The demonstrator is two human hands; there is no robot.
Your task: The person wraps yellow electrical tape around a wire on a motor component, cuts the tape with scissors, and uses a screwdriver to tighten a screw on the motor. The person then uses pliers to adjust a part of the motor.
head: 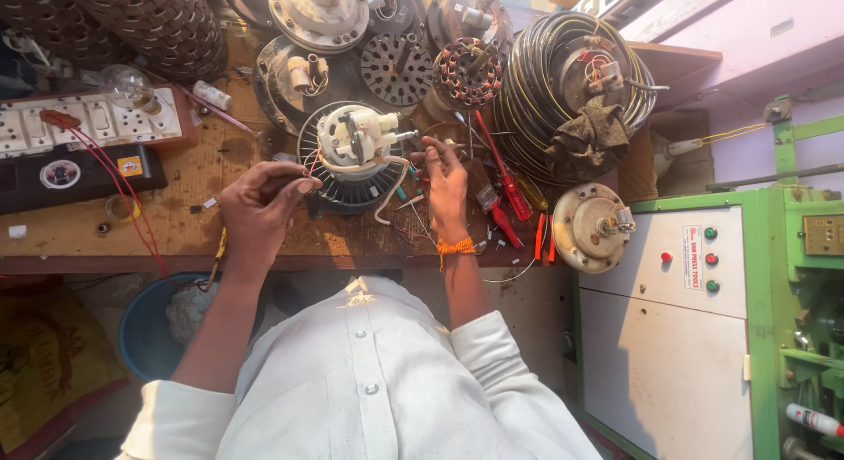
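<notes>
The wooden brown tabletop (189,205) was crowded with parts. A big coil of black and yellow cable (536,82) lay at the far right with a dirty rag (589,135) on it. Round silver metal motor covers (318,16) and a copper-wound ring (468,72) sat at the back. A white switchboard with sockets (88,126) lay at the left with a clear glass bulb (127,84) on it. A round silver motor plate (591,227) hung at the right edge, beside a green and white machine cabinet (668,337).

In the middle, between the hands, sat the round black ribbed fan motor with a white plastic block on top (352,157). It was open, with its cover off. Thin wires (309,166) stuck out of it loose, so the wiring looked only partly done. A white sleeved cable (387,201) curled off its front. The joining of the wires and the closing up looked left to do.

The left hand (259,210) was raised just left of the motor. Its fingers were pinched together on the thin wires. The right hand (446,183) was just right of the motor, with its wrist resting near the tabletop edge. Its fingers were curled close together near a fine wire end, but I could not tell if they gripped it.

A red-handled screwdriver (501,170) and small orange-handled tools (541,236) lay near the right hand.
</notes>
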